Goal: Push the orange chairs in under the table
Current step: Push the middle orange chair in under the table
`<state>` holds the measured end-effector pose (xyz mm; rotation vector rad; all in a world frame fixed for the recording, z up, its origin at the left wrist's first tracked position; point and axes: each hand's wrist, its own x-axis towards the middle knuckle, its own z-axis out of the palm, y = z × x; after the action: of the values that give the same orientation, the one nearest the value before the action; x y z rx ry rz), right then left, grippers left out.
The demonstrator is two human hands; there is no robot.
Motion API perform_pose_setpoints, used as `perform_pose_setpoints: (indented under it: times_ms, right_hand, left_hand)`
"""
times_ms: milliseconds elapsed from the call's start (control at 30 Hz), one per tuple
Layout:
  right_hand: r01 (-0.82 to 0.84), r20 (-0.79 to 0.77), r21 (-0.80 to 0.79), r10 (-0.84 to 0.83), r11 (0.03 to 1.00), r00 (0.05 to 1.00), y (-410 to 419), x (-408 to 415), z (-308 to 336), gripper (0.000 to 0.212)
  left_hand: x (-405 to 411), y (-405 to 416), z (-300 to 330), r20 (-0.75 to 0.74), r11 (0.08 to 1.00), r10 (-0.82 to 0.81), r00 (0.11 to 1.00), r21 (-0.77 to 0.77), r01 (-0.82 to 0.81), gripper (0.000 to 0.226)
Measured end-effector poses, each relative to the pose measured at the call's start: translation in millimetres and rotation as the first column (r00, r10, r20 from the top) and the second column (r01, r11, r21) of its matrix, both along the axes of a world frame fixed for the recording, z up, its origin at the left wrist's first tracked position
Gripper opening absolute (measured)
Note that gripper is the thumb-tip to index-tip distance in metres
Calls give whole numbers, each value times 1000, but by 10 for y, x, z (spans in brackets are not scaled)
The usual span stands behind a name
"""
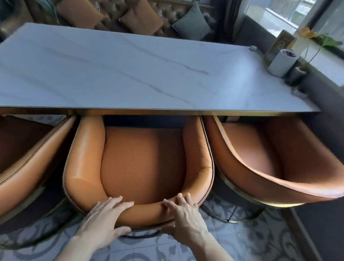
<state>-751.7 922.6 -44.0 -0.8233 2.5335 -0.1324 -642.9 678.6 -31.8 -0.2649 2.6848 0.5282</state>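
Three orange leather chairs stand along the near edge of a white marble table [130, 72]. The middle chair [141, 160] has its front tucked under the tabletop. My left hand [102, 218] lies over the top of its backrest, fingers on top and thumb behind. My right hand [184, 216] grips the same backrest rim a little to the right. The left chair [20, 156] and the right chair [275, 159] sit on either side, their fronts also under the table edge. The right chair is turned slightly outward.
A brown tufted sofa [117, 11] with orange and grey cushions runs behind the table. A white cylindrical holder [282, 62], a framed card and a potted plant stand at the table's far right by the window. The floor has patterned grey tiles [240, 249].
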Motion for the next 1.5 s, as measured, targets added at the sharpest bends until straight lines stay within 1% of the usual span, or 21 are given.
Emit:
perform_pose_setpoints:
  times_ms: [100, 233, 367, 667, 800, 1033, 1300, 1500]
  right_hand:
    - [35, -29, -41, -37, 999, 999, 2, 5, -42, 74]
    - [20, -38, -12, -20, 1000, 999, -35, -12, -32, 70]
    - [12, -29, -2, -12, 1000, 1000, -32, -48, -46, 69]
    - [29, -18, -40, -30, 999, 999, -6, -419, -44, 68]
    - [-10, -33, -28, 10, 1000, 999, -45, -553, -64, 67]
    - [-13, -102, -84, 4, 996, 995, -8, -471, -151, 69]
    - [-5, -122, -132, -11, 991, 992, 28, -438, -230, 67]
    - [0, -95, -96, -9, 995, 995, 2, -474, -246, 65]
  left_hand:
    - [36, 30, -100, -28, 1000, -2, 1000, -8, 2, 73]
    - [22, 22, -146, -52, 1000, 0, 999, -28, -2, 69]
    - [-20, 28, -183, -53, 1000, 1, 999, -22, -2, 70]
    - [-294, 91, -274, -134, 999, 42, 990, -6, -43, 70]
    - [-324, 57, -325, -173, 999, 39, 984, -27, -44, 70]
    - [-366, 66, -277, -116, 997, 75, 990, 2, -75, 68]
    - [-389, 56, -283, -75, 997, 71, 995, 2, -71, 66]
    - [-433, 62, -273, -39, 997, 67, 997, -19, -68, 66]
